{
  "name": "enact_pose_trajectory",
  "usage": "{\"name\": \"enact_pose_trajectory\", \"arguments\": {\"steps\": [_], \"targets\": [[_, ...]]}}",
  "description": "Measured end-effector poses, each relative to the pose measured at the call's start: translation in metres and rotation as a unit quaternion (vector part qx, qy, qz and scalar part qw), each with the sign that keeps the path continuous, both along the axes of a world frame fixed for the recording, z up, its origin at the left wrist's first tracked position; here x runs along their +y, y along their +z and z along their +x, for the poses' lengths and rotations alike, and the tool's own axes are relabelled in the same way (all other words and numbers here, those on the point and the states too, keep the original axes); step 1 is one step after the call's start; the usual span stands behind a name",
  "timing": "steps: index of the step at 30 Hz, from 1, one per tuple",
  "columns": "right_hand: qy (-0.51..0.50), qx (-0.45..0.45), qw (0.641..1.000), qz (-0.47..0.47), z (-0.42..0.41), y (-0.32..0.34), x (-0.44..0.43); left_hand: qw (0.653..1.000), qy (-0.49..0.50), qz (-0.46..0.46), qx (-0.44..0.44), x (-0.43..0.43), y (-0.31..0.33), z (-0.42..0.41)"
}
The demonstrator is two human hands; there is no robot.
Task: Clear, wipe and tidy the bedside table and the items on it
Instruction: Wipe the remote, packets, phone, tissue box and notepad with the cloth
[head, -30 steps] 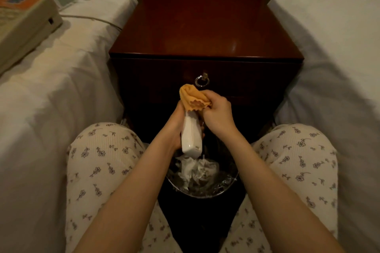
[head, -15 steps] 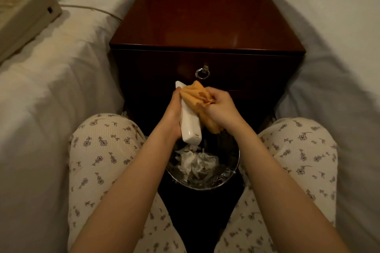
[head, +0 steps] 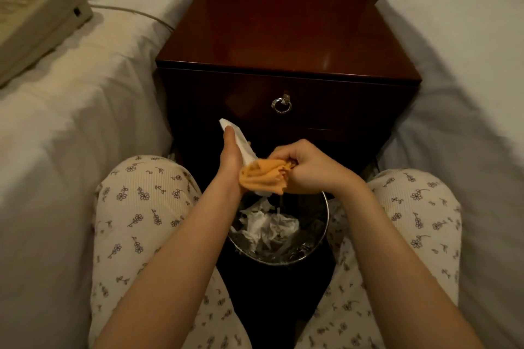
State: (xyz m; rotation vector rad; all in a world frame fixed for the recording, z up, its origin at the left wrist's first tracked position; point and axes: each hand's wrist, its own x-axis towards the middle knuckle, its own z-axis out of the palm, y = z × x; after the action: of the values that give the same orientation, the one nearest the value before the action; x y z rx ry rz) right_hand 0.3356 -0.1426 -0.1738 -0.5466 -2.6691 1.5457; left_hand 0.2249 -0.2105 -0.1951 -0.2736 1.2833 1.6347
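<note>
Over the last second the soft orange cloth point(head: 263, 178) had travelled from the top end of the slim white plastic device point(head: 241, 144), probably a remote, down to its lower end. The device had also tipped, so that its bare upper end leaned away to the left.

In the head view, the device was held in the air in front of the dark red-brown wooden bedside table point(head: 283, 37). It sat lower than the silver ring pull point(head: 281, 105) on the drawer, and over the round shiny metal bin point(head: 325, 224) of crumpled white paper point(head: 263, 224).

The device looked light, stiff and smooth, so it seemed liable to slip. Its long edges near the middle seemed the best place to hold it, leaving both faces free for wiping. The cloth was limp and bunched easily, and was best taken as a wad.

The left hand point(head: 231, 156) stood edge-on and gripped the device. Its thumb lay up along the near edge, and its fingers were hidden behind. The right hand point(head: 309, 167) was knuckles-up with its fingers curled, pinching the bunched cloth against the device's lower end.

Both forearms reached forward between knees in flower-printed trousers. A boxy beige telephone point(head: 37, 14) lay on the white bed point(head: 71, 122) to the left.
</note>
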Motion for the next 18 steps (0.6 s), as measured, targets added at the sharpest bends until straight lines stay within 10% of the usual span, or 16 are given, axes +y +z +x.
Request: {"name": "enact_pose_trajectory", "arguments": {"steps": [4,10,18], "targets": [[-0.003,-0.124,0.991,0.056,0.007,0.001,-0.001,0.996,0.08,0.032,0.008,-0.001,0.001,-0.004],[-0.322,0.077,0.936,-0.123,0.005,0.001,0.011,0.995,0.077,0.061,0.002,-0.001,-0.006,-0.013],[-0.211,0.019,0.944,-0.252,0.005,0.012,-0.004,0.998,-0.002,0.061,0.02,-0.001,0.015,-0.016]]}}
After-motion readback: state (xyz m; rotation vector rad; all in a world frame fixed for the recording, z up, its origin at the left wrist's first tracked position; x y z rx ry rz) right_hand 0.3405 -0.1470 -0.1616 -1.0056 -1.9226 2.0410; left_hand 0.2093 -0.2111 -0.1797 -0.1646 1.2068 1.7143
